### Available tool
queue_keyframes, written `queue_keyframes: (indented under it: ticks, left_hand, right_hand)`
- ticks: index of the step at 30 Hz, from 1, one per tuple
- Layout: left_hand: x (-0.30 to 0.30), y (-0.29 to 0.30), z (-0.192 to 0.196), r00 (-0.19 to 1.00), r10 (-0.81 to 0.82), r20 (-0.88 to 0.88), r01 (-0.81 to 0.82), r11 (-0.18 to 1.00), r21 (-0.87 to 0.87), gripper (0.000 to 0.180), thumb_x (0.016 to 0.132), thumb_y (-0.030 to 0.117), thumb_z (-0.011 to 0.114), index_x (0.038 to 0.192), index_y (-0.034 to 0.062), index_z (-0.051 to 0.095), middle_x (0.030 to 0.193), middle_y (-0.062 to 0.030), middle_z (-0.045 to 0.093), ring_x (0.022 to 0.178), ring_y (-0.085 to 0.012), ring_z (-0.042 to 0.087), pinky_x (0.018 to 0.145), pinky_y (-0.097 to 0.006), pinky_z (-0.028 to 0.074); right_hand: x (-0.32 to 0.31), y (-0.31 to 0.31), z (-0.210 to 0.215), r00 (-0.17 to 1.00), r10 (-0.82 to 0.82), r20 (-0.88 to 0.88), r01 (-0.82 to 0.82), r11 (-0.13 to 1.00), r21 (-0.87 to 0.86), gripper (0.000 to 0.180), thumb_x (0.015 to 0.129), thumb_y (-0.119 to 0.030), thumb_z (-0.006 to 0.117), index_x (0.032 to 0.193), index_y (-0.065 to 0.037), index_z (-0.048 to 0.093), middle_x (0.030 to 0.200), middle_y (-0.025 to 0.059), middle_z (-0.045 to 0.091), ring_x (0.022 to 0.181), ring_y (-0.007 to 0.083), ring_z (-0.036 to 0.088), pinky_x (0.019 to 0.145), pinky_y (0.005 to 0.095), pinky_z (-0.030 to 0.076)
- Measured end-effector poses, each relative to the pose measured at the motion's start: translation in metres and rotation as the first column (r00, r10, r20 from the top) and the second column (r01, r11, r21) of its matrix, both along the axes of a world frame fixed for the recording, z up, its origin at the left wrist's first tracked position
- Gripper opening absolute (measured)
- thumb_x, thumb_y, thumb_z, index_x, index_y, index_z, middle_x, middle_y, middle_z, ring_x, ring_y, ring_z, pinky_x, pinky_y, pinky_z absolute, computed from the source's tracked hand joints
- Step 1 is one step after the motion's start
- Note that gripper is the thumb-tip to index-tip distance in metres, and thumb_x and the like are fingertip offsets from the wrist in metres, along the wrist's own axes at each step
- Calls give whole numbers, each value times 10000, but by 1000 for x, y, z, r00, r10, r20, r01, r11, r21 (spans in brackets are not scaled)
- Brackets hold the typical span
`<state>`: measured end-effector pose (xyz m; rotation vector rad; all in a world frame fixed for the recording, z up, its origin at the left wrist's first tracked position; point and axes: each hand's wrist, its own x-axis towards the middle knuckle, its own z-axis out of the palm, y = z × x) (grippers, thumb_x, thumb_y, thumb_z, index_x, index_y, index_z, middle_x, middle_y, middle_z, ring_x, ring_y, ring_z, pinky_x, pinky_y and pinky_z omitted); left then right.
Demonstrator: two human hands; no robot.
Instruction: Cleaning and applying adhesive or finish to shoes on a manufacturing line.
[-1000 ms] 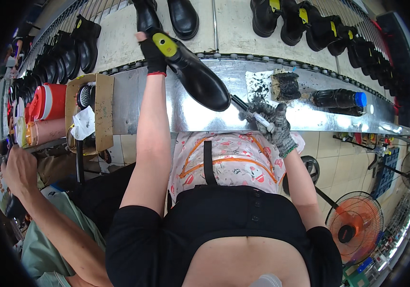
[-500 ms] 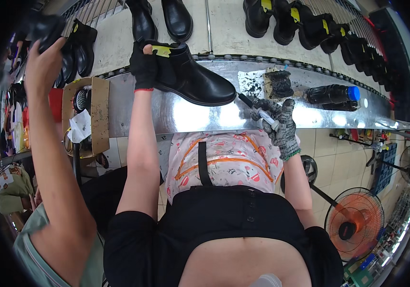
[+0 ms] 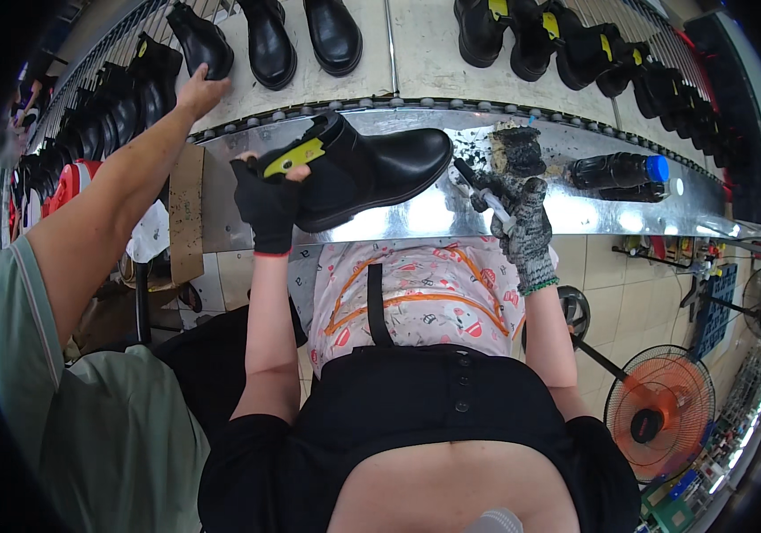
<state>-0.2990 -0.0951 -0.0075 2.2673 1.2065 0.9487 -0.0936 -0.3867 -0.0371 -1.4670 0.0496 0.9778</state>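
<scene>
A black ankle boot (image 3: 389, 169) with a yellow pull tab (image 3: 295, 158) is in my left hand (image 3: 265, 209), which wears a black glove with bare fingertips. My fingers close on the boot's shaft beside the tab, and the toe points right. My right hand (image 3: 527, 229), in a grey knitted glove, grips a slim pen-like tool (image 3: 492, 204) with a white body and a dark end. That end is close to the boot's toe; whether they touch, I cannot tell.
Beyond the metal ledge (image 3: 247, 191), a conveyor (image 3: 434, 75) carries black boots. A dark-stained block (image 3: 519, 153) and dark bottle with blue cap (image 3: 616, 171) lie at right. A co-worker's hand (image 3: 206, 91) holds a boot (image 3: 201, 40) at left. A cardboard box (image 3: 188, 213) stands below.
My left hand has drawn the boot nearer to me, and its toe has shifted up and right. The co-worker's arm has swung right with a boot, over to the conveyor.
</scene>
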Motion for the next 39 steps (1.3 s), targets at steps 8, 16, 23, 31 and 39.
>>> queue_keyframes:
  ticks: [8, 16, 23, 31, 39]
  left_hand:
    - [-17, -72, 24, 988, -68, 138, 135, 819, -557, 663, 676, 170, 867, 1171, 45, 443, 916, -64, 570, 818, -144, 583, 709, -270, 485]
    - [-15, -118, 14, 966, 14, 258, 253, 157, -955, 618, 746, 67, 726, 1292, -15, 449, 1044, -96, 623, 889, -178, 635, 790, -291, 541]
    - [-15, -120, 4, 947, -17, 321, 321, 42, -946, 465, 775, 67, 675, 1208, 9, 516, 996, -85, 606, 811, -175, 631, 659, -300, 554]
    - [0, -129, 26, 961, 22, 274, 275, -8, -962, 511, 793, 63, 665, 1262, 32, 464, 1083, -98, 581, 914, -217, 643, 700, -366, 607]
    - [16, -133, 47, 972, 104, 213, 221, -79, -972, 522, 814, 93, 683, 1274, 65, 439, 1153, -103, 551, 957, -225, 639, 698, -393, 610]
  right_hand:
    - [-7, 4, 19, 962, 142, 232, -170, 980, 107, 582, 1017, -486, 293, 1089, -65, 688, 863, 49, 699, 664, 103, 587, 604, 258, 469]
    - [-16, -6, 41, 630, 461, 625, -436, 876, -205, 311, 871, -63, 535, 1150, 8, 650, 1058, 126, 695, 976, 162, 643, 890, 300, 490]
    - [-25, -21, 52, 632, 502, 590, -458, 856, -238, 290, 852, -76, 550, 1106, -19, 677, 1050, 108, 697, 952, 184, 654, 872, 301, 495]
    - [-25, -35, 63, 567, 555, 609, -470, 825, -314, 301, 852, -184, 585, 1116, -83, 690, 1047, 102, 701, 933, 236, 671, 844, 308, 509]
    - [-21, -59, 90, 600, 584, 547, -548, 798, -251, 364, 923, -295, 461, 1095, -68, 687, 1051, 118, 700, 965, 281, 671, 864, 354, 509]
